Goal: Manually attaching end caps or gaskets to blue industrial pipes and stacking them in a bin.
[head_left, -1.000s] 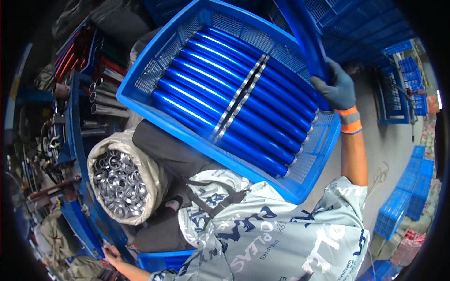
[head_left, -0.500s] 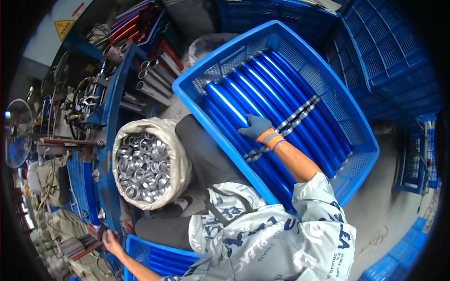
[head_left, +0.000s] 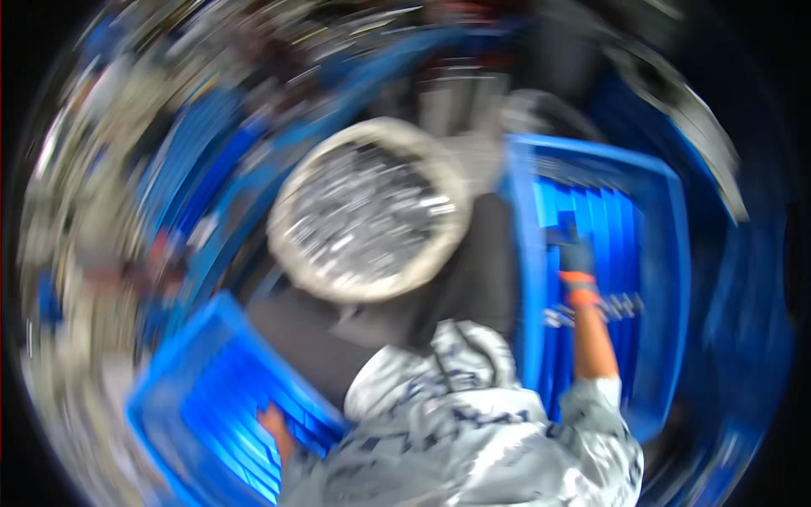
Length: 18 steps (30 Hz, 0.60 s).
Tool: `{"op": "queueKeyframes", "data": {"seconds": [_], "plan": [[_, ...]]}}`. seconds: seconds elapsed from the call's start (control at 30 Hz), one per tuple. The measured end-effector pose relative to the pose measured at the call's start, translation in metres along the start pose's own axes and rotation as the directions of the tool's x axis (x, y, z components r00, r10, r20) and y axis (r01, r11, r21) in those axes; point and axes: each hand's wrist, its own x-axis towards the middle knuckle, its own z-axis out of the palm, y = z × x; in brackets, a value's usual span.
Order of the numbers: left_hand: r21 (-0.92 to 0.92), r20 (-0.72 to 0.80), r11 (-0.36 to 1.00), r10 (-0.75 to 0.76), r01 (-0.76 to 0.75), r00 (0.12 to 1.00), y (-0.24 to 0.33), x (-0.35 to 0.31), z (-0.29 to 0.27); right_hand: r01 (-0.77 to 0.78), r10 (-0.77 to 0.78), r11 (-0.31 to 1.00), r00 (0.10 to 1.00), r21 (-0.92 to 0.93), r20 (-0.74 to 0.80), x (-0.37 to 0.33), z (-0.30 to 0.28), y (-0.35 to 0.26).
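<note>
Motion smears the whole head view. My right hand (head_left: 577, 256), in a dark glove with an orange cuff, reaches over the blue tubes (head_left: 623, 253) in the right-hand blue crate (head_left: 672, 296). It is at or just above them, its fingers too blurred to read. My left hand (head_left: 274, 425), looking bare, is low over more blue tubes (head_left: 224, 422) in a second blue crate (head_left: 152, 406) on the left. Its fingers are smeared too, and I cannot see whether it grips a tube.
Between the crates, in front of me, stands a pale sack (head_left: 454, 224) full of small metal rings (head_left: 363, 211). A blue-edged workbench (head_left: 338, 101) runs behind it on the left. Blurred dark blue crates (head_left: 743, 287) line the right side.
The view has swung left, so the sack and right crate appear shifted and turned. My left hand has come away from the bench side to the left crate's tubes. My right hand stays over its crate.
</note>
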Motion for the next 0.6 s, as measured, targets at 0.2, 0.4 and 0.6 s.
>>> {"op": "queueKeyframes", "data": {"seconds": [0.2,0.4,0.6], "plan": [[0.54,-0.589,0.733,-0.022,0.414,0.808,-0.142,0.031,-0.077,0.8,-0.759,0.509,0.591,0.317,-0.275,-0.055,0.046,-0.347],[0.321,-0.601,0.715,-0.353,0.621,0.717,-0.178,-0.015,-0.091,0.961,-0.965,0.169,0.206,-0.219,0.162,-0.072,0.206,-0.483],[0.57,-0.727,0.782,0.338,0.252,0.597,-0.133,-0.013,-0.15,0.809,-0.71,0.213,0.513,-0.548,0.482,-0.03,0.278,-0.462]]}}
